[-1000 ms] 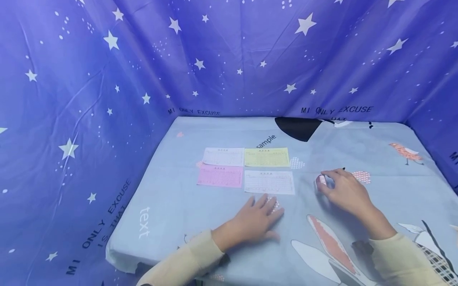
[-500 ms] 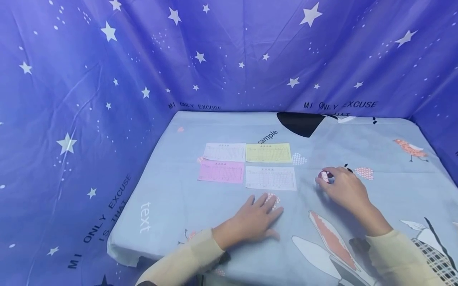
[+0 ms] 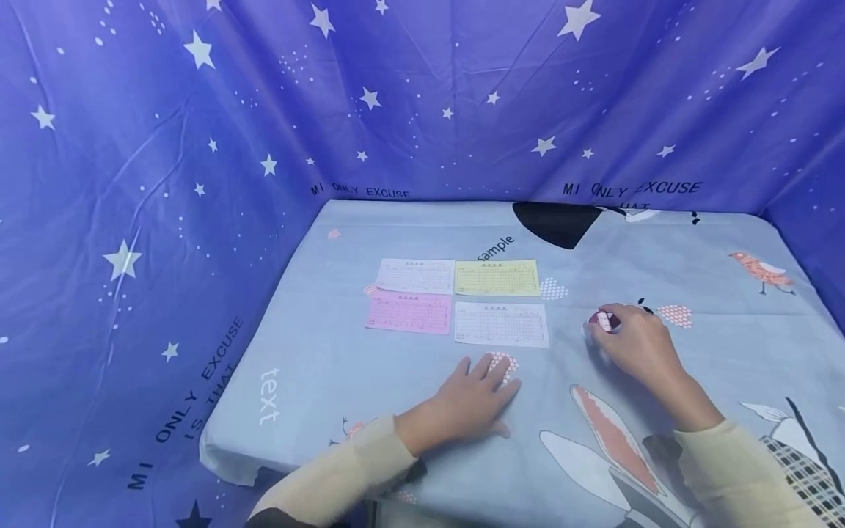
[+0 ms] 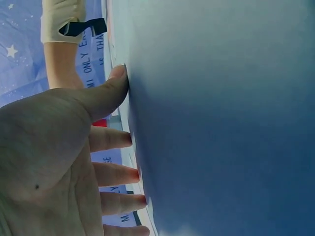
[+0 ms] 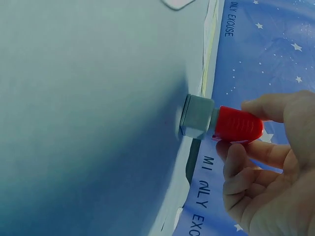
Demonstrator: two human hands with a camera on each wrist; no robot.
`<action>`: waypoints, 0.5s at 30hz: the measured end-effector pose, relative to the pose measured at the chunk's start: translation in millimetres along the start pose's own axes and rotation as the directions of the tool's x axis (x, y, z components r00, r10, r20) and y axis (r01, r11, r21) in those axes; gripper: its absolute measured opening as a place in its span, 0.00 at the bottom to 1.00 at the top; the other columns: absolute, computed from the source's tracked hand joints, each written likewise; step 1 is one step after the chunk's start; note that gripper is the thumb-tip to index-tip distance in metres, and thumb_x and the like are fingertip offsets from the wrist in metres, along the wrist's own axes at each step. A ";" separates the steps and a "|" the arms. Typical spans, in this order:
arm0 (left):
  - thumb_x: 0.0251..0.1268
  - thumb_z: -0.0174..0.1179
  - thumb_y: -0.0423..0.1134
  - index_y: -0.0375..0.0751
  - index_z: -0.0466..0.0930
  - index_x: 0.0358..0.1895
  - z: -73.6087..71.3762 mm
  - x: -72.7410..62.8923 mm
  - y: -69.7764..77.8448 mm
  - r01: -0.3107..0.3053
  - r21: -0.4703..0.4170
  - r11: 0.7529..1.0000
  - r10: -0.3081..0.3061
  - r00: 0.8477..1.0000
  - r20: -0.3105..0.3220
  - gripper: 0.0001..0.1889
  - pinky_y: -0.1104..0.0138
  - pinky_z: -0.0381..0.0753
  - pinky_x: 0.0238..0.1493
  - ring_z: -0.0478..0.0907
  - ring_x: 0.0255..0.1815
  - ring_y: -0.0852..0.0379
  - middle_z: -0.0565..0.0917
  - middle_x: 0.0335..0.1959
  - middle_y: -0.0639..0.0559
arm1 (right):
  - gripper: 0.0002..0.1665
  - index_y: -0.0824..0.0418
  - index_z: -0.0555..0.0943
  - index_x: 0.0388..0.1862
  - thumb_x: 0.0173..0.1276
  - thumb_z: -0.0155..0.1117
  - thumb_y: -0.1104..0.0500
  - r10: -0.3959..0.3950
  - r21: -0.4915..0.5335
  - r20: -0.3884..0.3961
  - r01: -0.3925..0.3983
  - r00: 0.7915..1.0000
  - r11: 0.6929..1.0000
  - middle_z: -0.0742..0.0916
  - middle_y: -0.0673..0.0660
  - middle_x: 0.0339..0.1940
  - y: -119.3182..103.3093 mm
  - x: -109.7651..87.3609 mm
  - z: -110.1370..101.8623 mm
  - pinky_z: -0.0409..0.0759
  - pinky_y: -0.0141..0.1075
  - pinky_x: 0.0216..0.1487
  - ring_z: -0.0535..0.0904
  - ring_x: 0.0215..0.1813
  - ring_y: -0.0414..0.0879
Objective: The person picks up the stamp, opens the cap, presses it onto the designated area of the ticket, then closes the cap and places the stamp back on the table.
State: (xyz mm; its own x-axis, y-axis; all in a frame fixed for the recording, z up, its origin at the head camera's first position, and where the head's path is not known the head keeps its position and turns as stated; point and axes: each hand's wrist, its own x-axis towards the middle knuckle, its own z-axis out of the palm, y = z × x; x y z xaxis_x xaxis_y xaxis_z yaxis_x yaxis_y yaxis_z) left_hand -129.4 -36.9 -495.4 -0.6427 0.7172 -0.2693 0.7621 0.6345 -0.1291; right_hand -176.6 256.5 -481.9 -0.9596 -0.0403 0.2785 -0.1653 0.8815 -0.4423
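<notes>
Stamp (image 5: 221, 123) with ridged red handle (image 5: 240, 124)

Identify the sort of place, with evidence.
Likely a makeshift indoor booth, judging by star-print curtains hanging behind and on both sides of a cloth-covered table, with four paper slips laid out on it.

Compared with one second ago, the tablecloth (image 3: 317, 293) and four paper slips (image 3: 501, 324) sit slightly higher in the head view. Left hand (image 3: 462, 403), lower centre, now leaves more of the dotted heart print (image 3: 505, 361) exposed. Right of centre, the red-handled object (image 5: 238, 123) in the right hand (image 3: 637, 343) appears turned, showing more dark red beside its white label (image 3: 604, 321).
</notes>
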 end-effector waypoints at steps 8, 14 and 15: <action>0.70 0.62 0.55 0.51 0.79 0.64 -21.6 8.5 -12.1 -0.080 -0.337 0.938 -0.015 0.963 -0.269 0.23 0.67 0.79 0.57 0.79 0.59 0.60 0.82 0.59 0.57 | 0.19 0.68 0.85 0.47 0.64 0.68 0.56 0.089 0.119 -0.024 -0.086 0.996 0.989 0.87 0.61 0.31 -8.6 -4.2 -12.5 0.75 0.42 0.33 0.80 0.33 0.53; 0.65 0.70 0.44 0.45 0.82 0.60 -47.6 24.1 -28.3 -0.035 -0.817 0.575 -0.295 0.923 -0.247 0.21 0.75 0.80 0.47 0.83 0.46 0.66 0.87 0.52 0.56 | 0.22 0.67 0.84 0.53 0.68 0.70 0.52 0.202 0.338 0.065 -0.212 0.977 0.917 0.88 0.60 0.38 -34.1 -9.9 -25.6 0.75 0.24 0.33 0.81 0.35 0.36; 0.63 0.71 0.43 0.44 0.82 0.60 -49.7 26.8 -30.4 -0.036 -0.865 0.500 -0.326 0.918 -0.227 0.22 0.75 0.80 0.44 0.83 0.43 0.67 0.87 0.50 0.55 | 0.22 0.67 0.84 0.53 0.68 0.70 0.52 0.208 0.382 0.085 -0.225 0.974 0.897 0.88 0.60 0.38 -39.4 -11.2 -27.5 0.76 0.23 0.34 0.81 0.35 0.34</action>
State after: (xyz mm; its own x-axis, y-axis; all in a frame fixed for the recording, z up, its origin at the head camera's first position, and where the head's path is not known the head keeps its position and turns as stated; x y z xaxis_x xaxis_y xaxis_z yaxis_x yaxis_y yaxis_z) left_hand -173.7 -22.7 -451.2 -0.8561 0.5167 0.0115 0.3368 0.5407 0.7709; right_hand -153.0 235.2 -444.2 -0.9888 0.1042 0.1065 -0.0192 0.6199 -0.7844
